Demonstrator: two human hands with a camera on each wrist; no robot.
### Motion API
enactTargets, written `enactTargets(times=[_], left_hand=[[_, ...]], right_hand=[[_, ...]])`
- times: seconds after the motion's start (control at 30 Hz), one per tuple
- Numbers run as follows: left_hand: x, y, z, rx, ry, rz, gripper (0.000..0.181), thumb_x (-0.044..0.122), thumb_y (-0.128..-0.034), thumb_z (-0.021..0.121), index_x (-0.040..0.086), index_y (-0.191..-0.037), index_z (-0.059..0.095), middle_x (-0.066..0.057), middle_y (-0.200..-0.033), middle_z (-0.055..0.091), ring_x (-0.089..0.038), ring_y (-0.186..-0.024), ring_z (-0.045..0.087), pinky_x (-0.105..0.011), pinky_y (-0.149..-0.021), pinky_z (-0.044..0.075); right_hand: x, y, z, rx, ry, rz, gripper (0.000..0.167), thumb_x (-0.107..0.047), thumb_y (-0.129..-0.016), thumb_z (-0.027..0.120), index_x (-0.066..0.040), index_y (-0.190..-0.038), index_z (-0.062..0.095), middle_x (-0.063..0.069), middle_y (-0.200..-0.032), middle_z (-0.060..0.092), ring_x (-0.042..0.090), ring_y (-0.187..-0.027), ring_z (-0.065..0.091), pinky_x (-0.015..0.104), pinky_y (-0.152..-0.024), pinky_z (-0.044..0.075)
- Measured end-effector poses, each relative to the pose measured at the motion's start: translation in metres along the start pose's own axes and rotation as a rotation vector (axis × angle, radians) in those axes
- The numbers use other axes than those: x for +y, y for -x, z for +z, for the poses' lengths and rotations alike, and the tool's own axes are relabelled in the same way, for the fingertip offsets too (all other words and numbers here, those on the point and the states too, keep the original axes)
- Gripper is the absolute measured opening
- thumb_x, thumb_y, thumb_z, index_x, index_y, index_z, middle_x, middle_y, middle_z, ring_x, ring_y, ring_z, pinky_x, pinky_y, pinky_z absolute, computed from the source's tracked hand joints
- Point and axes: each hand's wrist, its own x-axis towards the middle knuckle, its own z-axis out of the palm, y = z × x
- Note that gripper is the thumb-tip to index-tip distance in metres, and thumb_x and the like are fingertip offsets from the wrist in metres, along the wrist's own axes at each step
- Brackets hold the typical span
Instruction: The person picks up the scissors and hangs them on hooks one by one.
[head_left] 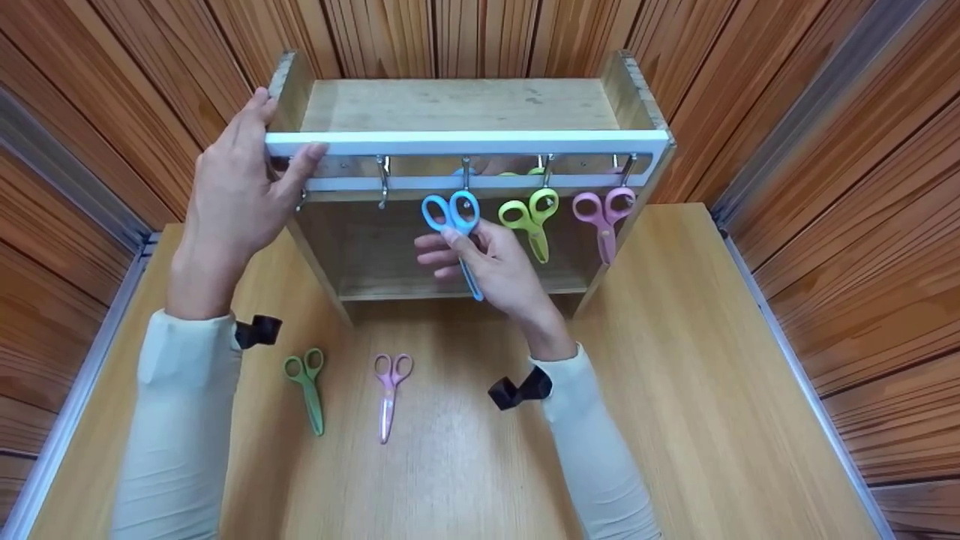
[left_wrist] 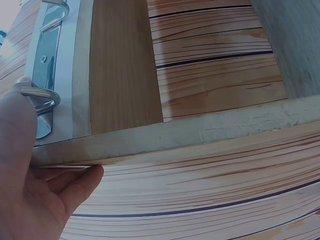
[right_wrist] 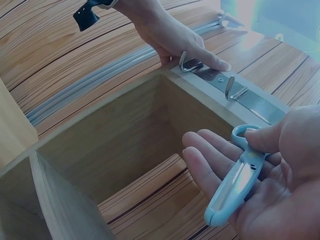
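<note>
My right hand (head_left: pixel 501 266) pinches blue scissors (head_left: pixel 451 212), thumb over the handle base, other fingers spread behind. In the head view, the right loop of the scissors overlaps the tip of the middle hook (head_left: pixel 466 171). The right wrist view shows the covered blades (right_wrist: pixel 235 192) lying across my palm. My left hand (head_left: pixel 238 180) grips the upper left corner of a wooden shelf (head_left: pixel 457 105), thumb over the white hook rail (head_left: pixel 465 141) and fingers along the outer side. Yellow-green scissors (head_left: pixel 531 217) and pink-purple scissors (head_left: pixel 604 219) hang on hooks to the right.
Green scissors (head_left: pixel 307 390) and pink scissors (head_left: pixel 388 397) lie on the wooden table (head_left: pixel 675 420) in front of the shelf. Another hook (head_left: pixel 383 180), left of the blue scissors, holds nothing. Wood-patterned walls (head_left: pixel 847 210) stand behind and at both sides.
</note>
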Motion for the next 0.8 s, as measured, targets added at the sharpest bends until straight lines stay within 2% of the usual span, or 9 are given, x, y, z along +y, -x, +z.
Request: enactTargets(times=[0.13,0.3,0.6,0.73,0.8], left_hand=[[0.000,-0.001,0.001,0.006,-0.004,0.001,0.077,0.052,-0.1049,0.058,0.001,-0.160,0.040,-0.015,-0.171,0.034,-0.045,-0.145,0.051,-0.060,-0.118,0.045],[0.000,-0.002,0.001,0.019,-0.001,0.008,0.076,0.049,-0.1047,0.060,0.000,-0.158,0.041,-0.018,-0.170,0.036,-0.046,-0.144,0.051,-0.061,-0.118,0.045],[0.000,-0.001,0.001,0.011,-0.009,0.005,0.077,0.052,-0.1048,0.058,0.002,-0.160,0.040,-0.015,-0.171,0.035,-0.046,-0.142,0.053,-0.060,-0.116,0.047],[0.000,0.000,0.001,0.011,-0.008,0.008,0.078,0.055,-0.1050,0.056,0.003,-0.160,0.040,-0.013,-0.172,0.034,-0.045,-0.139,0.056,-0.060,-0.114,0.049],[0.000,0.001,0.000,0.013,-0.009,0.012,0.078,0.056,-0.1052,0.055,0.003,-0.160,0.040,-0.014,-0.172,0.035,-0.045,-0.139,0.056,-0.060,-0.113,0.049]], right_hand=[[0.001,-0.002,0.000,0.004,-0.014,0.001,0.031,-0.015,-0.110,0.054,-0.001,-0.137,0.063,0.017,-0.128,0.076,0.034,-0.112,0.077,0.045,-0.095,0.064],[0.002,-0.003,0.001,0.020,-0.030,0.008,0.034,-0.015,-0.110,0.055,0.000,-0.140,0.061,0.020,-0.132,0.074,0.032,-0.112,0.077,0.047,-0.097,0.063],[0.007,-0.003,-0.003,0.038,0.015,-0.028,0.036,-0.013,-0.110,0.054,0.003,-0.142,0.059,0.025,-0.133,0.071,0.038,-0.119,0.073,0.050,-0.105,0.059],[0.011,0.000,-0.004,0.058,0.082,-0.030,0.035,-0.014,-0.107,0.060,0.002,-0.138,0.062,0.018,-0.129,0.075,0.027,-0.117,0.075,0.039,-0.107,0.059],[0.014,0.002,-0.005,0.075,0.131,-0.039,0.033,-0.016,-0.106,0.063,0.000,-0.135,0.065,0.012,-0.110,0.076,0.020,-0.101,0.074,0.028,-0.099,0.059]])
